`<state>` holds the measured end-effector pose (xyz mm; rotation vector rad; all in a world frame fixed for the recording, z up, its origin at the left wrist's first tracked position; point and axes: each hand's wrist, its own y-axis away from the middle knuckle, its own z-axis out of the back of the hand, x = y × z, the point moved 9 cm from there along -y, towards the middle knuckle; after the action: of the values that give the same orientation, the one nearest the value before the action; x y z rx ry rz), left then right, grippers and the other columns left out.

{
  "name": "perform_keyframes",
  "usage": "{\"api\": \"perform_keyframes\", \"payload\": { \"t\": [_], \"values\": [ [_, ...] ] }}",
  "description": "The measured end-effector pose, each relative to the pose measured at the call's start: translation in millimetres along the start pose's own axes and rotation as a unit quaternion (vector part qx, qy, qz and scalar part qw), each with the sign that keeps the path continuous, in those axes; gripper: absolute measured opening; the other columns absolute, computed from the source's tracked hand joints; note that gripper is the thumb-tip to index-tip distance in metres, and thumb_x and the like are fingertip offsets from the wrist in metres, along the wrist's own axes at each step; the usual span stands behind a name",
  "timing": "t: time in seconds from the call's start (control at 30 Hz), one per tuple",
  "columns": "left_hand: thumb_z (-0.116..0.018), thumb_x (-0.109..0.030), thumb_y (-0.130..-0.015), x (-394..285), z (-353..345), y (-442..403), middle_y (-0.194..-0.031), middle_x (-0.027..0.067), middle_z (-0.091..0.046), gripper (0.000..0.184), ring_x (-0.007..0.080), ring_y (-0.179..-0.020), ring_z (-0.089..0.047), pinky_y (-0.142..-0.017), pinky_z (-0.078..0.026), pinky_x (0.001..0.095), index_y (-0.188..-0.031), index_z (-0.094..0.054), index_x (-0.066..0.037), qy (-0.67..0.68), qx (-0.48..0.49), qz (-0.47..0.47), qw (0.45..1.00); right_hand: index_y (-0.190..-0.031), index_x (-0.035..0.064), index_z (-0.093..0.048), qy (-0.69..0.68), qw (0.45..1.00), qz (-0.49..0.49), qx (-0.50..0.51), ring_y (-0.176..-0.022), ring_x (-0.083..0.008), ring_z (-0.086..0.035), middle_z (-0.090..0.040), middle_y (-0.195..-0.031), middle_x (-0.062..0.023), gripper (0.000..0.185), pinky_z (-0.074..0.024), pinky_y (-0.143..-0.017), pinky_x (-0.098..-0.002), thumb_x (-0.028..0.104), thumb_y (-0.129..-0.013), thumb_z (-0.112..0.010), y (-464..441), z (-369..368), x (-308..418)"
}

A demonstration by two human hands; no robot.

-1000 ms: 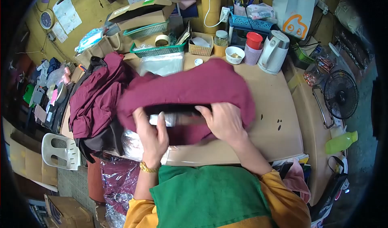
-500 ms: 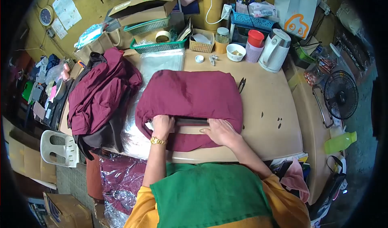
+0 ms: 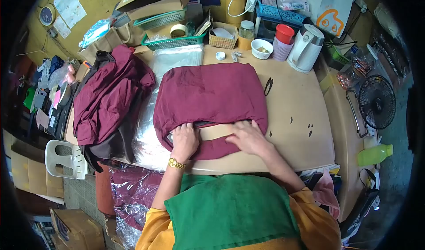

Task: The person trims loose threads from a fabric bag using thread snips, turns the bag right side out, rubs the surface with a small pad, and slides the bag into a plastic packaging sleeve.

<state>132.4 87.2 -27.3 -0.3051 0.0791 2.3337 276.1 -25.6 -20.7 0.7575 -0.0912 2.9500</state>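
Note:
A maroon garment [image 3: 212, 90] lies folded into a wide, rounded bundle on the table in front of me. Its near side has a gap showing a dark lining edge and a strip of tan tabletop. My left hand [image 3: 184, 140], with a gold watch [image 3: 175, 163] at the wrist, rests on the left of this gap, fingers stretched onto the folded edge. On the right, my right hand [image 3: 250, 138] touches the same edge with its fingertips, thumb held apart. Some fingertips are partly lost against the cloth.
Another maroon and black garment [image 3: 110, 99] is heaped at the left, beside clear plastic bags [image 3: 146, 135]. Along the back stand a green basket [image 3: 172, 42], a white bowl [image 3: 261, 49] and a white kettle [image 3: 305, 48]. A black fan [image 3: 376, 102] is at right.
Both hands have shifted from gripping inside the gap to lying with fingers on the folded edge. The upper fold has come nearer, and the gap is narrower. The view has tilted slightly.

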Motion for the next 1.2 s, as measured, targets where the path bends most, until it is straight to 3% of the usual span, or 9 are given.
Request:
{"api": "perform_keyframes", "payload": {
  "t": [0.13, 0.23, 0.27, 0.4, 0.47, 0.57, 0.7, 0.9, 1.2],
  "values": [
    [-0.071, -0.006, -0.08, -47, 65, 29, -0.094, 0.0182, -0.064, 0.024, 0.0352, -0.088, -0.063, -0.078, -0.051, 0.0429, -0.103, -0.065, -0.002, 0.24, -0.092, -0.191, 0.947, -0.114, 0.0021, -0.062, -0.052, 0.997, -0.043, -0.025, -0.101, -0.0344, -0.06, -0.064, -0.105, -0.0187, 0.035, -0.0355, -0.099, -0.0559, 0.032, -0.096, -0.056, -8, 32, -21],
    [-0.077, -0.006, -0.07, -3, 97, 38, -0.112, 0.0199, -0.054, 0.054, 0.0365, -0.098, -0.057, -0.08, -0.049, 0.0438, -0.119, -0.053, -0.002, 0.029, -0.247, 0.004, 0.969, -0.099, 0.0037, -0.067, -0.046, 0.99, -0.024, -0.131, -0.086, -0.0341, -0.065, -0.068, -0.086, -0.0155, 0.023, -0.04, -0.096, -0.0518, 0.025, -0.094, -0.058, -7, 39, -20],
    [-0.077, -0.006, -0.071, 22, 76, 35, -0.123, 0.0214, -0.046, 0.062, 0.0391, -0.104, -0.054, -0.081, -0.048, 0.0445, -0.125, -0.047, -0.003, 0.016, -0.193, 0.052, 0.98, -0.097, 0.0045, -0.067, -0.074, 0.986, -0.02, -0.148, -0.086, -0.0338, -0.065, -0.068, -0.087, -0.0155, 0.02, -0.0429, -0.093, -0.049, 0.023, -0.093, -0.059, -9, 37, -15],
    [-0.076, -0.012, -0.075, 36, 35, 33, -0.093, 0.0211, -0.061, 0.032, 0.0377, -0.084, -0.061, -0.073, -0.049, 0.0444, -0.099, -0.06, 0.001, 0.099, -0.137, 0.009, 0.986, -0.098, 0.0041, -0.068, -0.242, 0.967, -0.001, -0.081, -0.087, -0.0334, -0.068, -0.07, -0.094, -0.0169, 0.019, -0.0522, -0.077, -0.0429, 0.019, -0.087, -0.064, -26, -6, 27],
    [-0.077, -0.014, -0.078, 20, 42, 36, -0.073, 0.0162, -0.065, 0.019, 0.0314, -0.067, -0.065, -0.065, -0.05, 0.0404, -0.082, -0.066, 0.001, 0.224, -0.116, 0.037, 0.967, -0.099, -0.0023, -0.061, -0.193, 0.974, 0.031, -0.111, -0.079, -0.0285, -0.069, -0.069, -0.089, -0.0195, 0.03, -0.0526, -0.071, -0.0405, 0.019, -0.081, -0.073, -30, -20, 52],
    [-0.077, -0.014, -0.079, -1, 57, 44, -0.071, 0.0157, -0.066, 0.018, 0.0281, -0.062, -0.065, -0.061, -0.049, 0.0372, -0.077, -0.066, 0.001, 0.237, -0.149, 0.016, 0.96, -0.084, -0.0017, -0.054, -0.299, 0.948, -0.025, -0.109, -0.067, -0.0298, -0.067, -0.066, -0.076, -0.0189, 0.029, -0.0531, -0.063, -0.0397, 0.014, -0.078, -0.077, -26, -34, 57],
    [-0.077, -0.014, -0.079, 2, 53, 51, -0.068, 0.0149, -0.065, 0.019, 0.0262, -0.059, -0.063, -0.058, -0.048, 0.0357, -0.077, -0.065, 0.0, 0.276, -0.157, 0.032, 0.948, -0.087, -0.0001, -0.055, -0.418, 0.897, 0.0, -0.141, -0.073, -0.0364, -0.066, -0.065, -0.075, -0.0173, 0.019, -0.0506, -0.063, -0.0438, 0.008, -0.082, -0.071, -18, -42, 54],
    [-0.077, -0.013, -0.079, -3, 56, 56, -0.065, 0.0131, -0.063, 0.019, 0.0222, -0.052, -0.058, -0.052, -0.044, 0.033, -0.075, -0.065, 0.0, 0.275, -0.173, 0.023, 0.946, -0.08, -0.0008, -0.056, -0.269, 0.937, 0.085, -0.206, -0.071, -0.0297, -0.063, -0.059, -0.077, -0.0132, 0.014, -0.0476, -0.065, -0.0425, 0.002, -0.082, -0.069, -9, -14, 66],
    [-0.079, -0.011, -0.08, -3, 59, 61, -0.067, 0.0103, -0.067, 0.018, 0.0133, -0.058, -0.061, -0.055, -0.048, 0.0294, -0.077, -0.065, 0.001, 0.358, -0.102, 0.071, 0.925, -0.076, 0.0022, -0.054, -0.433, 0.883, 0.052, -0.173, -0.067, -0.0145, -0.06, -0.062, -0.073, -0.0068, 0.021, -0.0458, -0.06, -0.0315, 0.006, -0.083, -0.074, -2, -18, 54]
  ]
}}
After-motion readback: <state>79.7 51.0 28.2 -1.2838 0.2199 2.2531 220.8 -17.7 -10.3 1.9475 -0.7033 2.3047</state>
